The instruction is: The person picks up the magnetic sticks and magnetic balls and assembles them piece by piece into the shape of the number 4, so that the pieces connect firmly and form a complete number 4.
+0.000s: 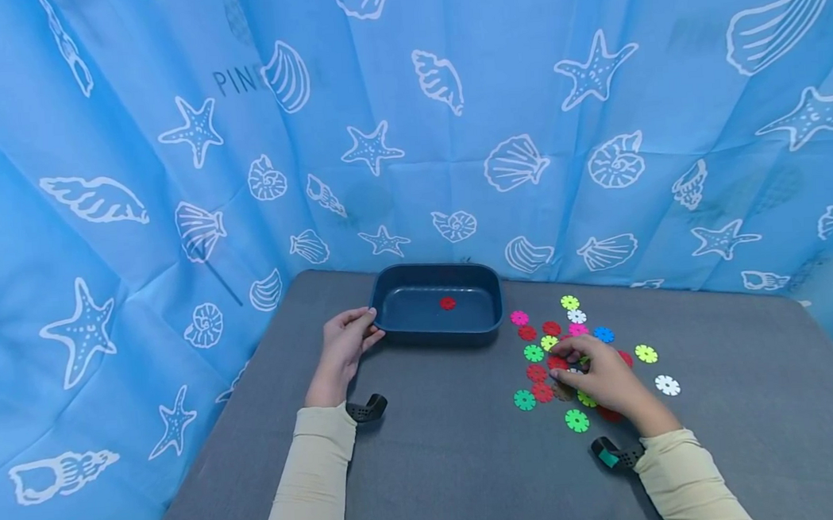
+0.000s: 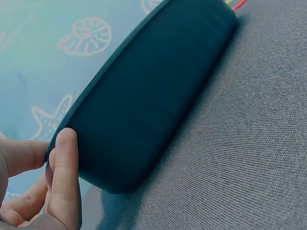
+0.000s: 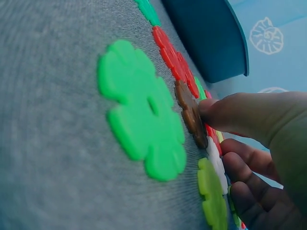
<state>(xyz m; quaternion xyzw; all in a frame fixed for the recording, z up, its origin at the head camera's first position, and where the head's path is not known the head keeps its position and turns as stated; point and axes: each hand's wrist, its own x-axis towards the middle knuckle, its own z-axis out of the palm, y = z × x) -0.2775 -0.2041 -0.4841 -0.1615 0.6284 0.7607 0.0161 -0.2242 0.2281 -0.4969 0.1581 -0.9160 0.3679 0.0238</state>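
My left hand (image 1: pixel 345 345) grips the near left corner of a dark blue rectangular tray (image 1: pixel 435 337), thumb at its rim and fingers against the outer wall. One red interlocking disc (image 1: pixel 448 303) lies inside the tray. Over a spread of flat notched plastic discs, my right hand (image 1: pixel 598 372) reaches down with bent fingers. Its thumb and fingertips stand at opposite sides of a red disc (image 1: pixel 556 362); I cannot tell whether they pinch it. In the right wrist view, the thumb is right at a brown disc (image 3: pixel 191 112), with a green disc (image 3: pixel 144 110) nearer the camera.
Green, yellow, pink, white and blue discs lie scattered on the grey cloth-covered table (image 1: pixel 457 448), right of the tray. A white disc (image 1: pixel 668 385) and a yellow disc (image 1: pixel 647 354) are at the spread's right side. A blue seashell-print curtain (image 1: pixel 412 181) hangs behind the table.
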